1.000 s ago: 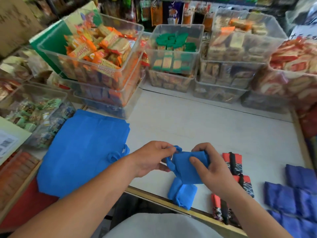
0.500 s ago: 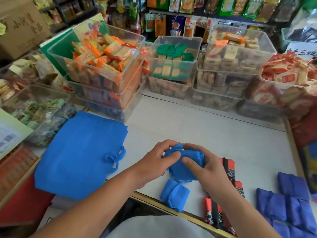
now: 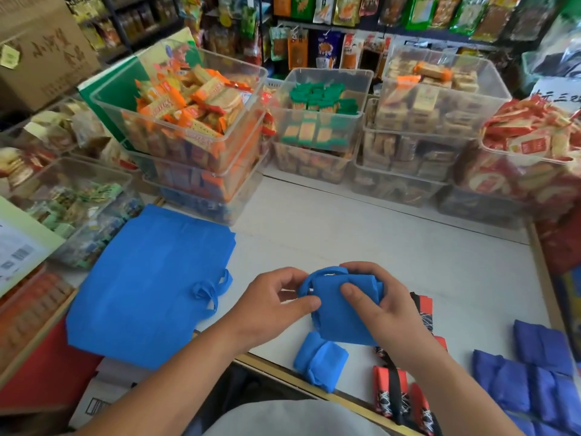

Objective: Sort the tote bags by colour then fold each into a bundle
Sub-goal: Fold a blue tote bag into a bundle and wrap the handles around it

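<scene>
1. White counter [image 3: 377, 240], near edge: finished blue bundle [image 3: 319, 361] just below the hands
2. Between them, half-folded blue tote [image 3: 342, 316]: left hand [image 3: 270, 303] pinching its left edge, right hand [image 3: 386, 313] curled over it, thumb pressing the front
3. Further left, flat blue totes [image 3: 151, 284], nearer the left hand
4. Behind, snack bins [image 3: 195, 121]

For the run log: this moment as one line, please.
step: bundling blue tote | left hand: pinches it | right hand: grips it | done: blue bundle | waiting: flat tote

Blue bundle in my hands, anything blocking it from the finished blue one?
Nothing visible. The finished blue bundle lies directly toward you from the held bundle; the red bundles sit off to its right.
</scene>
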Demonstrator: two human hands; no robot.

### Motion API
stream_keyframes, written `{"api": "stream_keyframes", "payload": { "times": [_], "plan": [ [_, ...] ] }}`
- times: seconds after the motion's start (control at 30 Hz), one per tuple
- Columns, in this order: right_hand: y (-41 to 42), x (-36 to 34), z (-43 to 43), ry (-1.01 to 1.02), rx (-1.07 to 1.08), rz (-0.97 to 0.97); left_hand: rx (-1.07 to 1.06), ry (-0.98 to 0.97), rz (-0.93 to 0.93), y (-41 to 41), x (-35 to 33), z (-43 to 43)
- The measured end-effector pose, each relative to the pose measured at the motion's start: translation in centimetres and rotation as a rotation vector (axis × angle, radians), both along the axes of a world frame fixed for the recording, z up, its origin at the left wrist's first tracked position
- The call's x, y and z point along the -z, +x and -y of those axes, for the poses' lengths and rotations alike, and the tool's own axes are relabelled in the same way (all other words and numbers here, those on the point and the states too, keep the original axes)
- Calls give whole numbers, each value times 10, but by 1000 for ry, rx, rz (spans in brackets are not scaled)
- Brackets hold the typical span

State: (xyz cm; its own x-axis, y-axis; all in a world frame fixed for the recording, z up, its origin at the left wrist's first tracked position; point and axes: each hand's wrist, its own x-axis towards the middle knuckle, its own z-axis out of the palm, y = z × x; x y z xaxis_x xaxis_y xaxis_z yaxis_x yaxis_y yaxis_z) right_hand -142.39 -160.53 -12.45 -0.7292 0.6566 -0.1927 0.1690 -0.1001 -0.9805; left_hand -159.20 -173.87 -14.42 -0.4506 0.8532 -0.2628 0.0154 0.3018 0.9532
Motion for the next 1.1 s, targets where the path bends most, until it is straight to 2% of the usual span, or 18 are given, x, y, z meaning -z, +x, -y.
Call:
{"api": "stream_keyframes", "payload": {
  "times": [0.07,0.23,0.3,0.4,0.47,0.57,0.67,0.73,0.83,0.9,0.97,1.0,1.1],
  "plan": [
    [-1,-1,-1,13,-3,14,-43,30,-49,5,3,0],
    [-9,1,0,164,94,87,-147,172,-402,22,2,-9],
    [-11,2,0,224,83,104,-203,203,-430,22,-2,-12],
    [-13,8,5,304,53,150,-299,169,-368,17,-8,-20],
    [-18,10,4,270,132,156,-188,126,-407,21,-8,-24],
    [-24,3,-4,156,243,143,-12,147,-683,34,4,-23],
    [-25,-1,-7,56,249,140,13,206,-914,37,14,-23],
    [-26,-2,-5,-2,253,144,16,225,-1000,38,14,-23],
    [-30,-3,-7,-43,352,127,-32,222,-987,39,11,-24],
    [-32,-6,-11,-197,452,105,-48,217,-966,37,8,-26],
    [-35,-9,-12,-387,458,71,-47,211,-985,33,6,-30],
    [-37,-10,-11,-417,452,63,-46,209,-983,31,6,-32],
    [-42,-8,-8,-325,474,23,-79,225,-868,23,4,-36]
  ]
}}
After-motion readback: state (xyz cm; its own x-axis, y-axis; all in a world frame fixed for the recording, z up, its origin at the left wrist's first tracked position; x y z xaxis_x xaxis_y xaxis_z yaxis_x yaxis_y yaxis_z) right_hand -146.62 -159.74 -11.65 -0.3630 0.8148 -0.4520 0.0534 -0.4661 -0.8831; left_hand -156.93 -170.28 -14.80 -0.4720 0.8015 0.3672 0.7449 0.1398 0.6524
